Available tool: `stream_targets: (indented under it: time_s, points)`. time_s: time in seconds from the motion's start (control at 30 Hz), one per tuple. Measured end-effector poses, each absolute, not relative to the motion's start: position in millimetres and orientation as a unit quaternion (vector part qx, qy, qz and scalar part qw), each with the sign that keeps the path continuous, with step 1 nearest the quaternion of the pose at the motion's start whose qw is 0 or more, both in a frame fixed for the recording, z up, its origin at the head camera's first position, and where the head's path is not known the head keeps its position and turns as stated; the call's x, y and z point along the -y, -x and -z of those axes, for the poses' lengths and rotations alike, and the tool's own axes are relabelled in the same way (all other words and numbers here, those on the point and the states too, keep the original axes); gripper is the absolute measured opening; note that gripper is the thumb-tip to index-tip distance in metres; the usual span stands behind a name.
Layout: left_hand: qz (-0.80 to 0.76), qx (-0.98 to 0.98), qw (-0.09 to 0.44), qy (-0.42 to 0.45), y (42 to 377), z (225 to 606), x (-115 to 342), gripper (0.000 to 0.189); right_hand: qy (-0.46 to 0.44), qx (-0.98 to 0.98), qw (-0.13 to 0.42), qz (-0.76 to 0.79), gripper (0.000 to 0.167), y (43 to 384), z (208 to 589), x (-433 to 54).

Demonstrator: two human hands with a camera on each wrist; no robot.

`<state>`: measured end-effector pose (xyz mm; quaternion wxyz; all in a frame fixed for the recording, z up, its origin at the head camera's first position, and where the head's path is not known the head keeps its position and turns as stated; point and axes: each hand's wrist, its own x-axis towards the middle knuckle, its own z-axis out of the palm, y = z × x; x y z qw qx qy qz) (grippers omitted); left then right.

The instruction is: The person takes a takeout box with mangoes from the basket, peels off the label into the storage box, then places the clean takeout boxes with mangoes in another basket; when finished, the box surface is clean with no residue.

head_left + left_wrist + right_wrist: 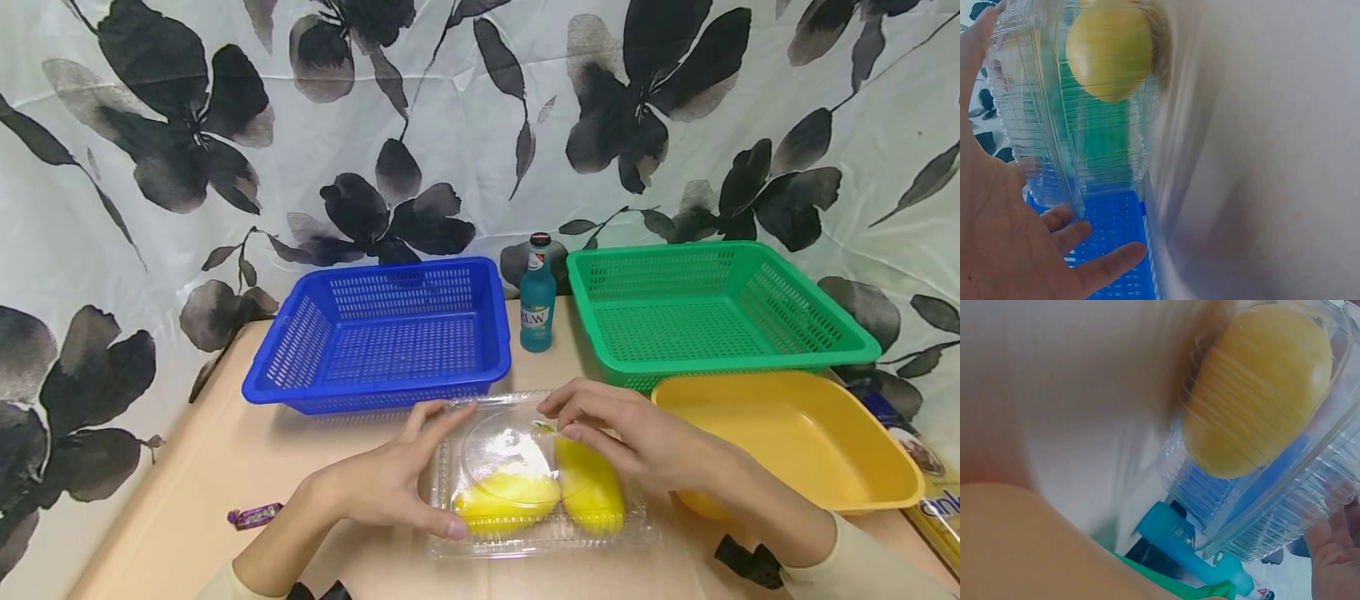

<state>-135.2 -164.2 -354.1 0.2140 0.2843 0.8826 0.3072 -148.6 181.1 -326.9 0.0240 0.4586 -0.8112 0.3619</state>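
Clear container (540, 546) on tabletop (375, 575), two yellow fruits (510, 502) inside. Left hand (390, 479): fingers extended, touching container's left side. Right hand (630, 433): fingers bent over its right part, can't tell if pinching. Blue basket (382, 393) behind-left of container, bottle (537, 296) behind, yellow tub (795, 450) right.

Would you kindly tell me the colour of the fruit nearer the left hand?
That fruit is yellow, seen best in the head view.
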Motion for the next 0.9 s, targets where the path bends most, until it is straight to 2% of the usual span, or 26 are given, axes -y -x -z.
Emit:
stream_targets:
  time_s: [0.33,0.9]
  points:
    - [-0.296,-0.89,0.209,-0.278,134,349,164,0.119,-0.433,0.826,0.017,-0.359,0.024,146,315,-190]
    - [-0.273,-0.902,0.193,-0.273,134,348,162,0.121,-0.42,0.86,0.024,-0.288,0.029,148,295,-234]
